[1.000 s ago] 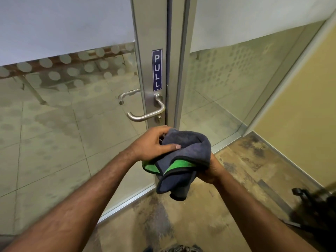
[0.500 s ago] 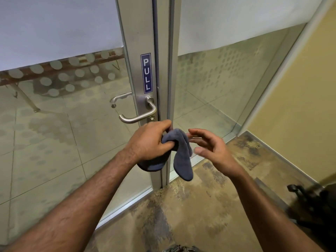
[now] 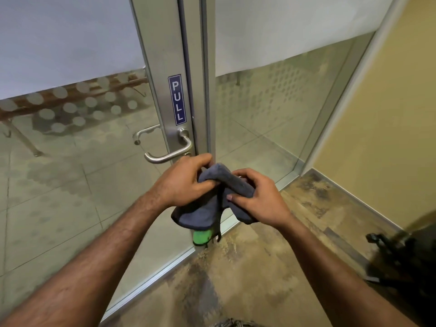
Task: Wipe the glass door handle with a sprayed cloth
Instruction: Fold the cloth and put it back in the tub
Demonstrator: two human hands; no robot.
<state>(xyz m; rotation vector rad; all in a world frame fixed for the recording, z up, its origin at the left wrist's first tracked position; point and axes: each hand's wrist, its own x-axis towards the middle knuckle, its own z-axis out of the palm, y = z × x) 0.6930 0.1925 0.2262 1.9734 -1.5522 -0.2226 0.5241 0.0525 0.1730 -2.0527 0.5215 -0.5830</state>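
A silver lever handle (image 3: pixel 168 154) sticks out from the metal stile of the glass door (image 3: pixel 70 185), under a blue PULL sticker (image 3: pixel 177 100). Just below and right of the handle I hold a grey cloth (image 3: pixel 205 208) with a green underside in both hands. My left hand (image 3: pixel 186 182) grips its left fold. My right hand (image 3: pixel 256 194) pinches the right fold, thumb on top. The cloth hangs apart from the handle, a short gap below it.
A second lever handle (image 3: pixel 144 134) shows through the glass on the far side. A fixed glass panel (image 3: pixel 283 109) and a yellow wall (image 3: pixel 389 138) close in on the right. A dark object (image 3: pixel 396 260) stands on the floor at the lower right.
My right hand, open and off the cloth half a second ago, has taken hold of it. The cloth has spread out between both hands, showing its green side.
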